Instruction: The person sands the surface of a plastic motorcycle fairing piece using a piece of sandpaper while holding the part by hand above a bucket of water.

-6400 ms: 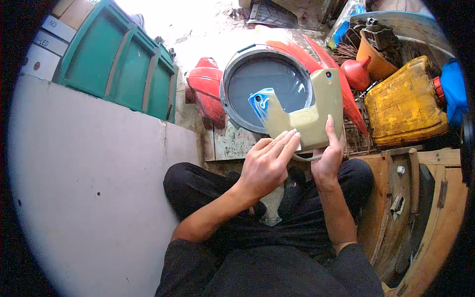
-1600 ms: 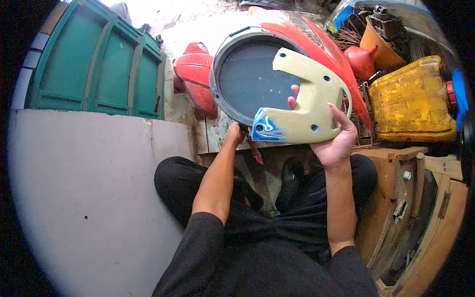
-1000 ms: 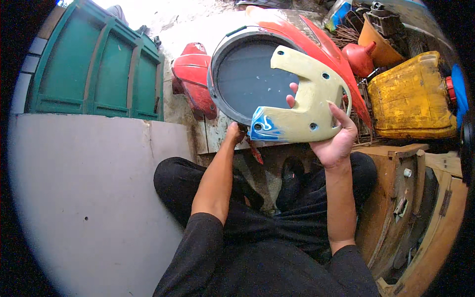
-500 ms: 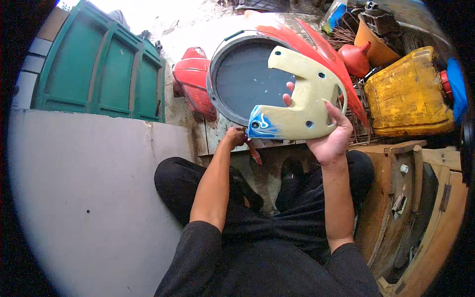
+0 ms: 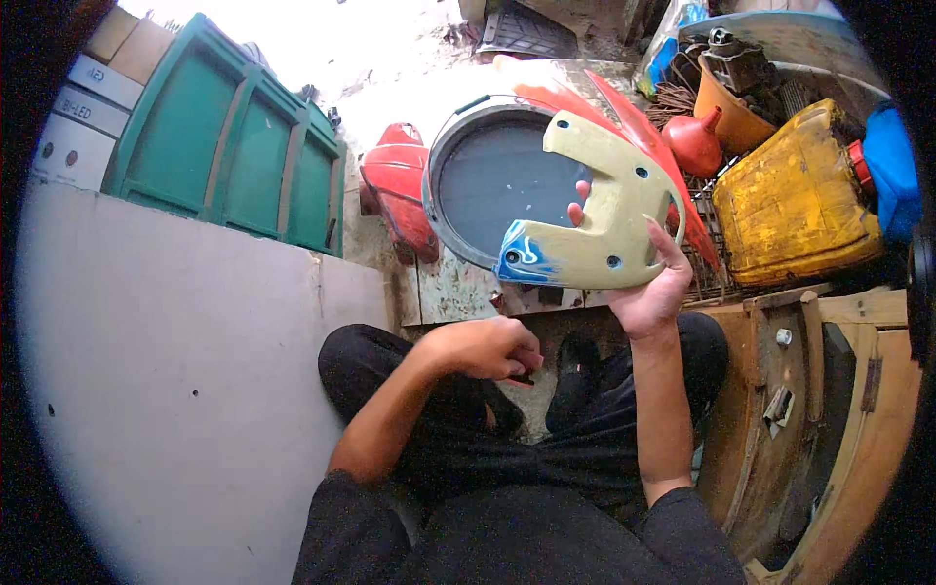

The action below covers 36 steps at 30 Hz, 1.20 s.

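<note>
In my right hand is a U-shaped plastic motorcycle fairing panel, mostly dull cream with a blue and white painted corner. The thumb lies along its near right edge; fingertips show in its notch. My left hand is closed above my lap, nearer to me than the panel and apart from it. Something small, dark and reddish pokes out under its fingers, too hidden to name. Beyond the panel stands a round black bucket of greyish water, partly covered by it.
Red fairing pieces lie left of the bucket, and pointed red panels behind it. At right are a red funnel, a yellow jerrycan and a wooden frame. A pale wall and green panelled cabinet flank the left.
My left hand has left the panel's blue corner and come back toward my lap. My right hand still holds the panel at nearly the same place. The view has shifted slightly.
</note>
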### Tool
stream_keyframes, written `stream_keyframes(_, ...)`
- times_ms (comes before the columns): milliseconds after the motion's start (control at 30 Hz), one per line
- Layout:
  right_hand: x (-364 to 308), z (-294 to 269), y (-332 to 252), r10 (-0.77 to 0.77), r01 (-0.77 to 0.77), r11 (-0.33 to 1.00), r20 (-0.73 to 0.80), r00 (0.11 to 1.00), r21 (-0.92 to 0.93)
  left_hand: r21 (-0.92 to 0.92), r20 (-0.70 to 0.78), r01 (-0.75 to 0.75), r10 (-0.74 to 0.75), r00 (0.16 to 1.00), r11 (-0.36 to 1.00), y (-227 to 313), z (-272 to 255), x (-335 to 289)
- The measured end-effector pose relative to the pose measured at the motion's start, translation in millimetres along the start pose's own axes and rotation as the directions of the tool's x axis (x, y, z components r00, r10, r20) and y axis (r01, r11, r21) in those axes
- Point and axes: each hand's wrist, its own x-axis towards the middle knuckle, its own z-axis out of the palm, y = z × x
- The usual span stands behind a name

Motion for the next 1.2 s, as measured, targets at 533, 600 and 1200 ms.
stream_keyframes(533, -3.8, -0.7, 22.0, -0.042, 0.043, 0.998, 0.025, 0.999, -0.039, -0.418, -0.872, -0.533, -0.161, 0.462, 0.736, 20.7, -2.6, -23.6)
stream_keyframes(600, -3.9, -0.3, 22.9, -0.052, 0.053, 0.997, 0.012, 0.999, -0.054, -0.419, -0.88, -0.543, -0.178, 0.441, 0.728, 20.8, -1.0, -21.7)
stream_keyframes(1200, -13.5, 5.3, 38.3, -0.158, 0.156, 0.98, -0.011, 0.987, -0.126, -0.186, -0.968, -0.374, -0.105, 0.226, 0.909, 24.9, 17.3, -1.0)
